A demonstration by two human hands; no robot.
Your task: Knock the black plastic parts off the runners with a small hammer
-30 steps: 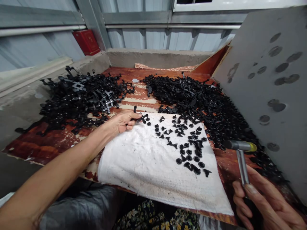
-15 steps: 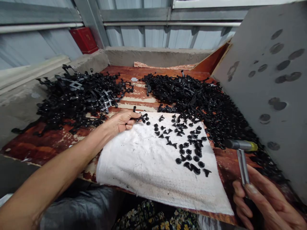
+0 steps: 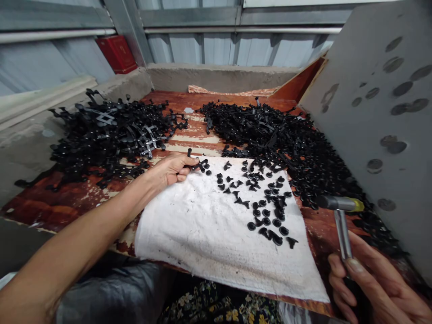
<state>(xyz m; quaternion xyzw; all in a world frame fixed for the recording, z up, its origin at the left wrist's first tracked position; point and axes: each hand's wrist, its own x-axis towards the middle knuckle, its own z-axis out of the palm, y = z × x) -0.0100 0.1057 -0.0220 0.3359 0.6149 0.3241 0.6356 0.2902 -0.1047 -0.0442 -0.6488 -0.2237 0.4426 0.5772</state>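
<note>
My left hand rests at the far edge of a white cloth, its fingers pinching a black moulded plastic piece. Several small black plastic pieces lie scattered on the cloth to the right of that hand. My right hand is at the lower right, off the cloth, shut around the metal handle of a small hammer. The hammer's head has a yellow tip and sits just above a black pile's near edge.
Two heaps of black plastic parts cover a worn red-brown board. A grey panel with dark round marks stands at the right. A low concrete wall runs behind, with a red box beyond it.
The whole scene has shifted slightly with my head. Both hands keep the same grips, and the pieces on the cloth have not visibly moved.
</note>
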